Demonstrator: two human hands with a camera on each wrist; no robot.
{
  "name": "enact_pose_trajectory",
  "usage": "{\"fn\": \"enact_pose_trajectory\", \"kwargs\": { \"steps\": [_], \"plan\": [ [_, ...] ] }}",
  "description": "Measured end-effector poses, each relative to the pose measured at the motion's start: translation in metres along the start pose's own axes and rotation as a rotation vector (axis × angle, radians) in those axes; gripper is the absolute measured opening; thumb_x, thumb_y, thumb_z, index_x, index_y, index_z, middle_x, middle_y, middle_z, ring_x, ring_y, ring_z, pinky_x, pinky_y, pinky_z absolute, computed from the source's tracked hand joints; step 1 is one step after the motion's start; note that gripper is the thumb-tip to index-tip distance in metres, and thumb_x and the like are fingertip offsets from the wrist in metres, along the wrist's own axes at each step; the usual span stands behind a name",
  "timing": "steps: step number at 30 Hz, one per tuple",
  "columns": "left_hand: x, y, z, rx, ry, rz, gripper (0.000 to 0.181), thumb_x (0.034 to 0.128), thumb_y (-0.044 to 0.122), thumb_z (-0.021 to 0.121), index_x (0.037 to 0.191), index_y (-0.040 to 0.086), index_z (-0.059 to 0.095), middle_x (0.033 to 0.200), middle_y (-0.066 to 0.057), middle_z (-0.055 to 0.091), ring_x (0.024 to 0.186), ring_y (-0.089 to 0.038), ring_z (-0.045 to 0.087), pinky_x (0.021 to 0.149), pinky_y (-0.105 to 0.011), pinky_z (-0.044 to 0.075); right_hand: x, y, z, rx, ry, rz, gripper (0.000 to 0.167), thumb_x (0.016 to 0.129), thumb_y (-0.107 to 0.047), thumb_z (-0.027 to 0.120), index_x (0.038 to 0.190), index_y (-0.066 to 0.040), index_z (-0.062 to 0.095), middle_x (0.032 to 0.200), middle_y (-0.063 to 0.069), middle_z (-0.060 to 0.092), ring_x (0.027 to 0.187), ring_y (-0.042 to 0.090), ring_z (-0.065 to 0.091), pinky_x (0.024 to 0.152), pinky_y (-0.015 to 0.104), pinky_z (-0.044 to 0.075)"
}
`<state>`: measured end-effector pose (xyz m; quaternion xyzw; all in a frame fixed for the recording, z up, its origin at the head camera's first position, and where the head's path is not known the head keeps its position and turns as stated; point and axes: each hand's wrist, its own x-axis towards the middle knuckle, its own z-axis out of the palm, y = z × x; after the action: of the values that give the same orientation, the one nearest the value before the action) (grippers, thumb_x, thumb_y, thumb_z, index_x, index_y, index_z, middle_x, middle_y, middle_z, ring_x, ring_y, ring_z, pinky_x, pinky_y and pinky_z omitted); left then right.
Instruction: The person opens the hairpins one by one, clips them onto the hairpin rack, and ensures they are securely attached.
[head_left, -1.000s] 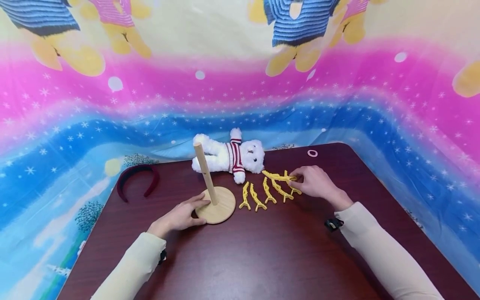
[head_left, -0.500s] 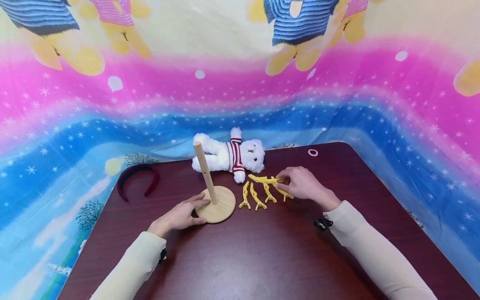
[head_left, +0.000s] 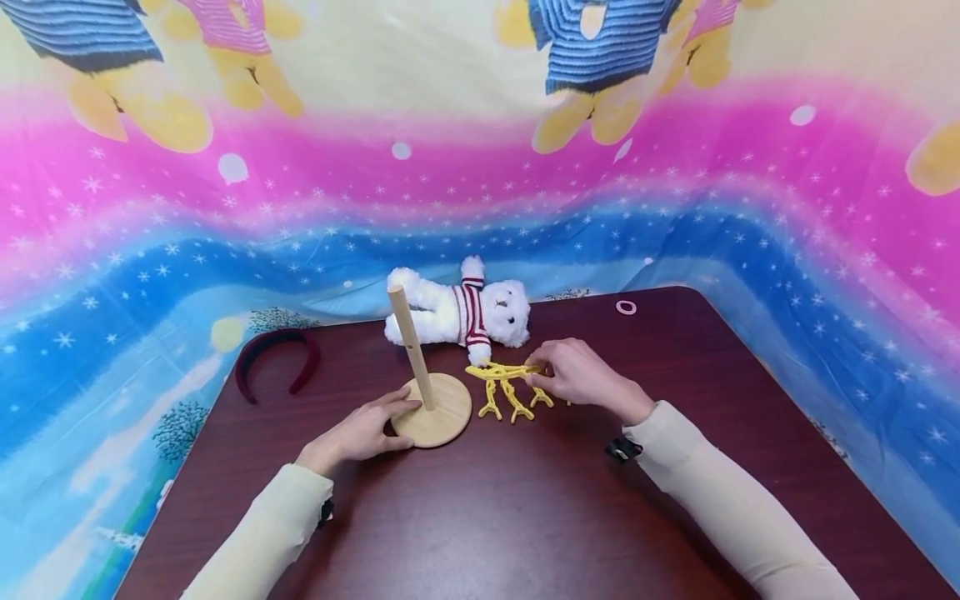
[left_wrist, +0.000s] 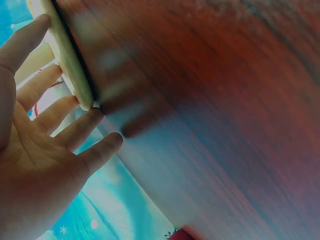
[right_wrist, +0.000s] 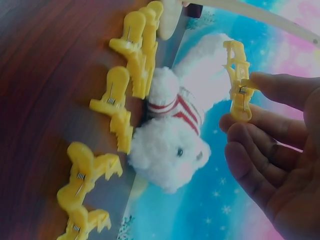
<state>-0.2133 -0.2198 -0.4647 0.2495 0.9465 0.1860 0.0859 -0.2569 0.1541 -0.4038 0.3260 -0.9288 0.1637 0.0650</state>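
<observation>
My left hand (head_left: 360, 429) rests at the left rim of a round wooden base (head_left: 447, 421) with an upright rod (head_left: 412, 350). In the left wrist view, that hand's fingers (left_wrist: 47, 80) are spread and fairly straight, some touching the base's edge (left_wrist: 70, 60). With thumb and fingertips, my right hand (head_left: 581, 377) pinches a yellow branched clip (head_left: 498, 372), raised over similar clips (head_left: 519, 407) on the table. The right wrist view shows the pinched clip (right_wrist: 241, 75) upright at the fingertips, its coil spring visible.
Behind the base, a white plush bear (head_left: 506, 312) in a striped sweater lies on its back. A dark red headband (head_left: 273, 337) is at the left. One small pink ring (head_left: 626, 307) sits near the table's back edge. Patterned cloth (head_left: 480, 192) hangs around the table (head_left: 480, 517).
My right hand has moved left with the pinched clip, which now hangs over the leftmost clips, close to the bear's paw. My left hand and the base have stayed in place.
</observation>
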Motion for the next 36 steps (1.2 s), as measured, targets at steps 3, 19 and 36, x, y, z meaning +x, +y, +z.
{"fn": "enact_pose_trajectory", "kwargs": {
  "steps": [3,19,36],
  "plan": [
    [0.001,-0.001,0.001,-0.002,-0.006,-0.004,0.062,0.0887,0.033,0.076,0.144,0.015,0.055,0.160,-0.017,0.037,0.141,-0.036,0.045,0.110,-0.052,0.042,0.003,-0.005,0.002,0.015,-0.006,-0.022,0.022,0.089,-0.032,0.074,0.101,-0.013,0.079,0.091,0.002,0.074,0.069,0.011,0.055,0.073,0.035,0.047],
    [0.000,-0.003,0.002,0.007,0.023,0.039,0.061,0.0885,0.034,0.076,0.143,0.015,0.056,0.158,-0.019,0.038,0.138,-0.038,0.048,0.107,-0.053,0.044,0.023,-0.032,0.019,0.034,0.025,-0.140,0.018,0.089,-0.029,0.074,0.100,-0.015,0.078,0.092,-0.003,0.074,0.072,0.010,0.061,0.072,0.032,0.049],
    [-0.001,-0.003,0.001,0.030,0.009,0.042,0.060,0.0898,0.035,0.074,0.144,0.016,0.056,0.155,-0.021,0.042,0.137,-0.039,0.049,0.106,-0.054,0.045,0.040,-0.055,0.036,0.026,0.035,-0.170,0.015,0.089,-0.030,0.075,0.098,-0.019,0.079,0.090,-0.005,0.073,0.077,0.011,0.064,0.069,0.030,0.051]
  ]
}}
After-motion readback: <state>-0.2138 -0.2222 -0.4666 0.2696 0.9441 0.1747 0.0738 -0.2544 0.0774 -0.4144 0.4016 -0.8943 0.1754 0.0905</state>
